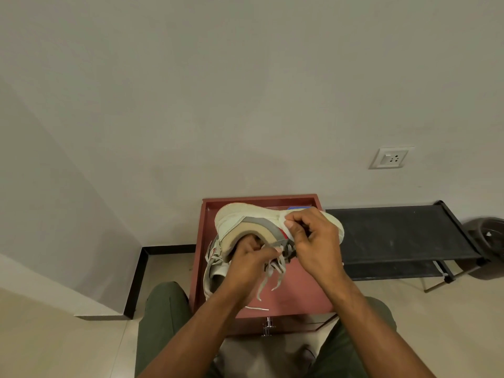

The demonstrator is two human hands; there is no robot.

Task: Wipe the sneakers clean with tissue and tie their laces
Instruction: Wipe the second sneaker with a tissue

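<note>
A white sneaker (245,222) with grey and tan panels is held up on its side above a red tray-like table (297,290), sole away from me. My left hand (251,257) grips it from below, fingers in the shoe's opening and pinching a lace. My right hand (311,236) is closed on the toe end and pinches the laces by the eyelets. Loose pale laces (270,276) dangle between my hands. A second white sneaker (214,271) lies on the tray at the left, partly hidden by my left arm. No tissue is visible.
A black low shoe rack (403,236) stands to the right of the red table against the wall. A dark round object (488,241) sits at the far right. A wall socket (391,158) is above the rack. My green-trousered knees flank the table.
</note>
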